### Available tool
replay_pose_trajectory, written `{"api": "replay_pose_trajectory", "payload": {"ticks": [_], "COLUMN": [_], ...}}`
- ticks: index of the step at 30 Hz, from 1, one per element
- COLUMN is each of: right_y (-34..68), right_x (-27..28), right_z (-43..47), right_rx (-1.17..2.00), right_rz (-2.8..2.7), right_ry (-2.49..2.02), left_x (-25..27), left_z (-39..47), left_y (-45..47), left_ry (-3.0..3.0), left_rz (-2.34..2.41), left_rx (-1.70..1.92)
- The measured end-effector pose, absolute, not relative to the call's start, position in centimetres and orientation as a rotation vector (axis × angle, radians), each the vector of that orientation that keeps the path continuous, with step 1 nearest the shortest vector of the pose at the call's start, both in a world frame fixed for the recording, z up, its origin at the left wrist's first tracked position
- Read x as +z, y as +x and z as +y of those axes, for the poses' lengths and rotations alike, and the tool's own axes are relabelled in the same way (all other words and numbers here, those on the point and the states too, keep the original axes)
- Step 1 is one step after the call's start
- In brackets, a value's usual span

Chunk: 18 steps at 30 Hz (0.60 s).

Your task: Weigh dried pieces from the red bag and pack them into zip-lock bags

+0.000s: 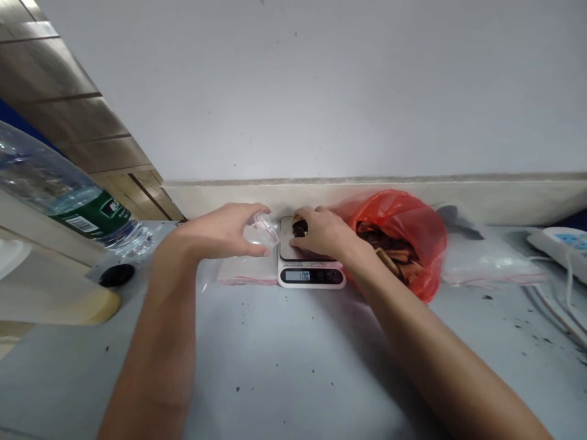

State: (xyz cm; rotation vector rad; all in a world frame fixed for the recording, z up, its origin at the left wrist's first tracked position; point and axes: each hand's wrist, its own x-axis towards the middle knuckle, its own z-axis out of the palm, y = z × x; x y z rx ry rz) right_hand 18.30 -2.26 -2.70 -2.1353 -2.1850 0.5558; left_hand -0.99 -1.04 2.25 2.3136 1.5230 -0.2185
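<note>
Head view, looking down at a grey tabletop (275,366) against a pale wall (321,91): two bare hands worked at either side of a small white digital scale (287,247). Some dark brown pieces (300,228) were on or just above the left part of its plate, partly hidden by the right hand (326,231). That hand was the nearer one, reaching in from the right with its thumb and fingers curved around them; whether it pinched them could not be told. Too little showed to tell their long axis.

The left hand (222,232) was just left of the plate, thumb and fingers spread in a C shape. In that gap was a small clear zip bag (262,231), its seal edge slanting down toward the scale, so the pieces lay just to the bag's right. How firmly the bag was held could not be seen.

The scale's display (298,276) appeared to read 10.0. More flat clear bags (247,272) lay beneath the left hand, and an open red bag (435,244) of brown dried pieces (400,260) stood beside the right forearm.
</note>
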Motion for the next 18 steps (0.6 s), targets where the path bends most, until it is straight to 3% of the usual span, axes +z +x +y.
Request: {"api": "replay_pose_trajectory", "payload": {"ticks": [18], "right_y": [20.0], "right_x": [-3.6], "right_z": [-1.7], "right_rx": [0.618], "right_rz": [-2.084], "right_ry": [-1.884], "left_x": [1.3], "left_z": [-0.8], "left_y": [0.6], "left_ry": [2.34], "left_rz": [1.413], "left_rx": [-0.247]}}
